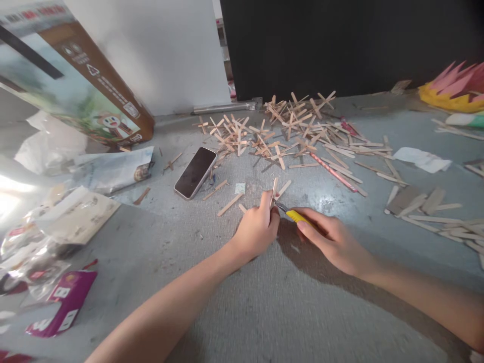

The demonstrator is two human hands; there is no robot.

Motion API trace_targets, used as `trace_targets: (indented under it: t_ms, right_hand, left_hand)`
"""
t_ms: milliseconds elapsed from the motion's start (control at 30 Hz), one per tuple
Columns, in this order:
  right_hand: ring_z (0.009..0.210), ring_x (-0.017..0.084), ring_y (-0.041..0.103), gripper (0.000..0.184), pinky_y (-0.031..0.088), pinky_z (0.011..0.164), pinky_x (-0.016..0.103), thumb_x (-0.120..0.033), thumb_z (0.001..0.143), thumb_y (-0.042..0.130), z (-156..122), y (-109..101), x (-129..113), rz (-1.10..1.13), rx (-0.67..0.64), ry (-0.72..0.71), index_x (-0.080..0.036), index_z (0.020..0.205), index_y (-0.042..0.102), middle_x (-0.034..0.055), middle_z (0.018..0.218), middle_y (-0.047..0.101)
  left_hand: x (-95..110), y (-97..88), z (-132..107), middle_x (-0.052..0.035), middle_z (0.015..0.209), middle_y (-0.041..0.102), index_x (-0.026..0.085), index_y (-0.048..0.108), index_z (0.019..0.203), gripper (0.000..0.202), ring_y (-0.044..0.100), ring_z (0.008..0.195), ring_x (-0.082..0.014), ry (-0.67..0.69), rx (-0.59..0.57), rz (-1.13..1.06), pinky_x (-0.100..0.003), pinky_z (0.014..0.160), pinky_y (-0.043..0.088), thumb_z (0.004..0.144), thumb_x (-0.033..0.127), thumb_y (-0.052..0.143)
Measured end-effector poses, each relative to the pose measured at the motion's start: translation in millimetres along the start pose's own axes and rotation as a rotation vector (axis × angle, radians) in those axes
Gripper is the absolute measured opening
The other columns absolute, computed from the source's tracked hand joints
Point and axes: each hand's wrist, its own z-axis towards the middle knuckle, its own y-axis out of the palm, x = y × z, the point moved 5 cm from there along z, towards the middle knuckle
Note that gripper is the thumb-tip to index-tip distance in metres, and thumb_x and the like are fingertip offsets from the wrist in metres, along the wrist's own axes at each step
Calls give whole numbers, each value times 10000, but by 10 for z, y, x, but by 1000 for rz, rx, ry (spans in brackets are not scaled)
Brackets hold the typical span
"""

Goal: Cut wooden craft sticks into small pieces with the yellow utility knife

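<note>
My left hand [259, 224] is closed around a small wooden craft stick [275, 185], whose end rises above the fingers. In my right hand [333, 239] is a yellow utility knife [298, 217], gripped by its handle. The knife's grey tip reaches the stick at the left fingers; whether the blade cuts into it I cannot tell. Behind the left hand, another stick [283, 189] slants up to the right. Loose sticks [230, 204] and a small pale square [240, 188] lie just left of the hands.
A phone [195, 173] lies left of centre. Beyond it spreads a heap of crossed craft sticks [291, 121], with more sticks [454, 229] at right. A pink-striped packet [333, 172] lies among them. A large box [94, 75] and plastic wrappers [60, 307] occupy the left.
</note>
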Motion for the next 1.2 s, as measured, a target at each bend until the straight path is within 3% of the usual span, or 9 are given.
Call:
trace_targets:
  t_ms: [600,1200]
  right_hand:
    - [677,172,525,379,355,583,318,-578,1079,502,4,-2,23,-11,14,-7,-281,1249,664,-6,783,599]
    - [676,155,502,375,381,592,293,-558,1087,498,4,4,-16,8,3,-19,-266,1270,647,-15,801,590]
  left_hand:
    - [6,2,5,30,673,572,188,456,1361,352,629,605,-207,-10,-7,-19,-280,603,437,1020,249,395]
    - [-2,3,1,37,665,573,198,453,1370,355,615,584,-198,0,-10,-17,-269,590,405,1028,263,387]
